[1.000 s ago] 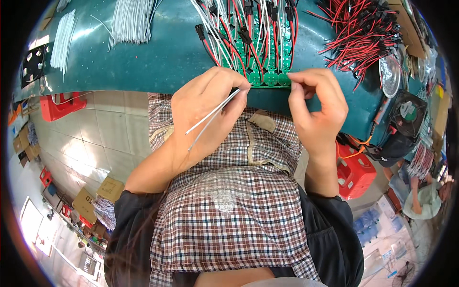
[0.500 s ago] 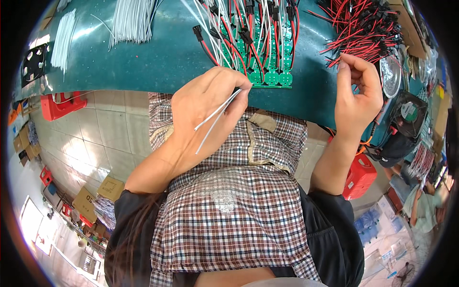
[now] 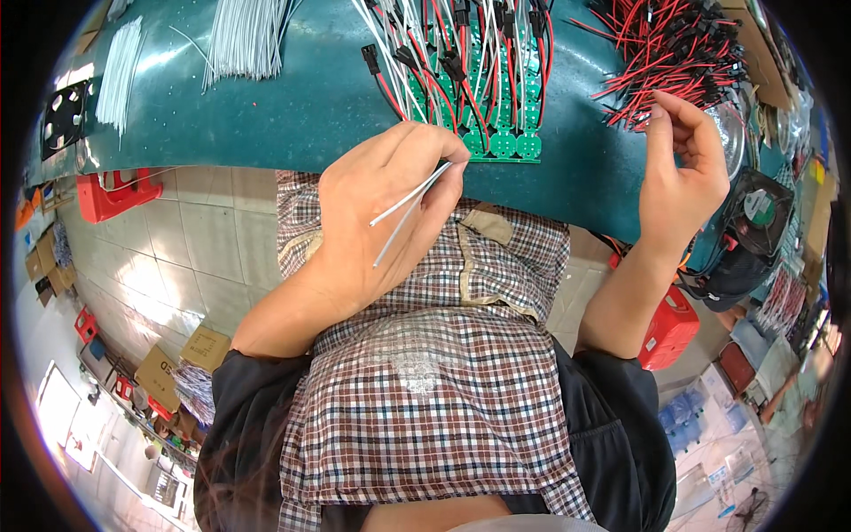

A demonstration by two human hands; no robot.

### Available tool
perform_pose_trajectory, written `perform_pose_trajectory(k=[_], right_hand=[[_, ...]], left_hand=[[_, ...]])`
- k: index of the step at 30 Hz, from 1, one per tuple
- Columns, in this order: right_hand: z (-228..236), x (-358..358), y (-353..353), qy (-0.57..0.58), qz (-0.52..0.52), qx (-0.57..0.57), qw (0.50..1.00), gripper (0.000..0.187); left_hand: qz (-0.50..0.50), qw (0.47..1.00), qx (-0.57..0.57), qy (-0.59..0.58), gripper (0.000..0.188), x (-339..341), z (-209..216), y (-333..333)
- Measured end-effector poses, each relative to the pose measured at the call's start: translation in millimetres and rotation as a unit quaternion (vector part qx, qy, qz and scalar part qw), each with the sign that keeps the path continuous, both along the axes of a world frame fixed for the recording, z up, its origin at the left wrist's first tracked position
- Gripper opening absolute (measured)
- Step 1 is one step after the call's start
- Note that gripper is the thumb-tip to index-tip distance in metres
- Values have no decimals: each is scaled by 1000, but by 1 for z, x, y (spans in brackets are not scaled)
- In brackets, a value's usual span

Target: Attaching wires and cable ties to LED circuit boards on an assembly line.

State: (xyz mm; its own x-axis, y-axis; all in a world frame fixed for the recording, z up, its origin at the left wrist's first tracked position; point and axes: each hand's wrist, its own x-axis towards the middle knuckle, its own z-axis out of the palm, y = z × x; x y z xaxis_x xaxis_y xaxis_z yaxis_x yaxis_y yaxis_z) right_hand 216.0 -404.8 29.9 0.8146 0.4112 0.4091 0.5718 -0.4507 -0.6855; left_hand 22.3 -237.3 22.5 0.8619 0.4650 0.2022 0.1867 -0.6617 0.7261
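Observation:
My left hand (image 3: 390,199) is closed in a pinch around two thin white wires (image 3: 399,210), whose ends stick out toward my wrist. Its fingertips are at the near edge of a green circuit board panel (image 3: 503,146). Red-and-black leads with black connectors (image 3: 454,66) and white wires rise from that panel. At the right, my right hand (image 3: 683,173) is over the near edge of a pile of red-and-black leads (image 3: 678,66). Its thumb and forefinger show a small gap at the tips, the other fingers are curled, and I see nothing between them.
Bundles of white wires (image 3: 244,40) (image 3: 120,75) lie on the green table (image 3: 319,115) at the left. A black fan (image 3: 64,122) is at the far left, another black fan (image 3: 761,206) at the right. Red stools (image 3: 115,193) (image 3: 669,328) stand below the table.
My right hand has moved right and slightly away from me, further over the pile of leads. My left hand stays nearly in place, the white wires' free ends having shifted slightly up.

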Motion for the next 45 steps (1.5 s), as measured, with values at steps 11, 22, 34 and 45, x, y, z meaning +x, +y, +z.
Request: perform_pose_trajectory(k=[11,22,34,45], right_hand=[[0,10,4,9,-34,-17,999,10],[-4,29,23,-11,-125,-231,965,23],[-9,39,16,91,-120,-88,985,25],[-6,-28,15,169,28,123,978,11]], left_hand=[[-14,998,25,55,11,6,12,-2],[-25,990,93,104,20,14,12,1],[-21,994,90,65,20,13,10,-2],[-13,995,80,52,18,6,15,5]])
